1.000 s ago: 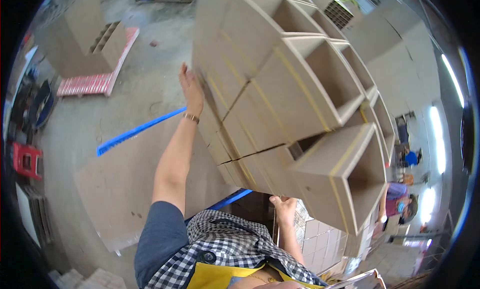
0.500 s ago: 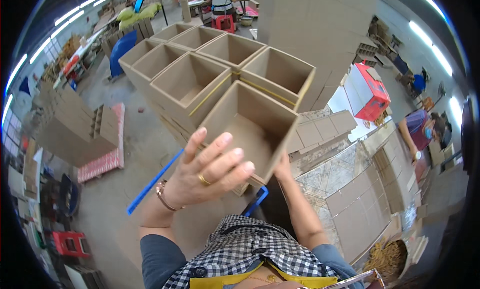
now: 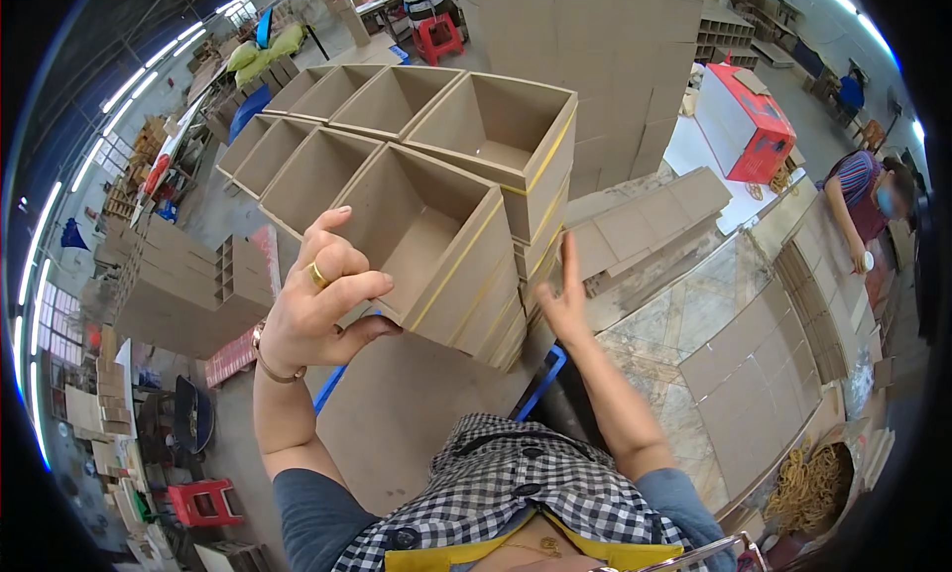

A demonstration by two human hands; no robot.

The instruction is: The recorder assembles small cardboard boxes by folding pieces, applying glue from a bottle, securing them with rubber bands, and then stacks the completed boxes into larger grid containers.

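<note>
Left hand point(image 3: 322, 304): gold ring point(image 3: 317, 275) on one finger; thin bracelet point(image 3: 270, 367) at the wrist. Right hand point(image 3: 567, 304): no ring or band visible from this side. Both forearms bare. Short blue-grey sleeves point(image 3: 312, 508) end above the elbows. Black-and-white checked collar point(image 3: 516, 478) with dark buttons. Yellow garment point(image 3: 555, 554) under it at the chest.

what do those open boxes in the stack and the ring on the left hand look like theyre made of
Open boxes: apparently stiff brown greyboard or cardboard, matte, with thick raw edges and yellowish tape along the corners. Ring on the left hand: shiny yellow metal, gold-coloured; whether it is real gold cannot be told.
</note>
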